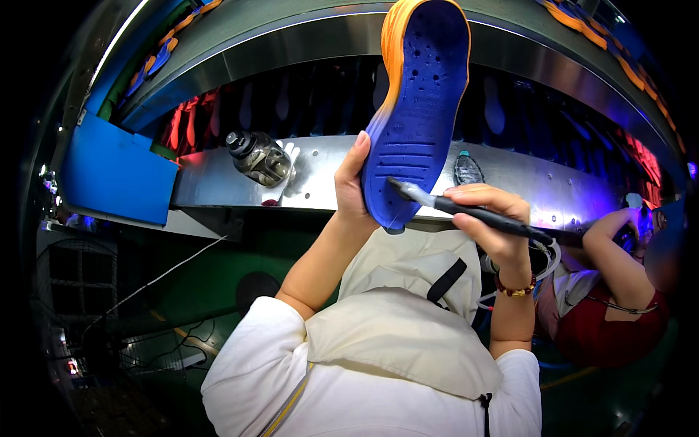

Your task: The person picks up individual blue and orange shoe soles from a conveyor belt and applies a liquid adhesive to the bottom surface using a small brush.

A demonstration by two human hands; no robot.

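A blue shoe sole with an orange edge (415, 124) is held up before me, its long face turned toward the camera. My left hand (354, 186) grips its lower left side, thumb along the rim. In my right hand (499, 211) is a dark-handled brush (477, 213), held like a pen, with a cord or tube trailing from its back end. The pale, dark-ended tip of the brush touches or hovers just over the lower part of the sole, below the ridges; which of the two I cannot tell.
On the metal ledge (211, 175) stand a dark bottle (260, 158) and a small clear bottle (467, 169). Behind runs a conveyor (306, 51) with more orange-and-blue soles (156, 62). A blue panel (116, 169) is at left. A co-worker (615, 284) sits close on the right.
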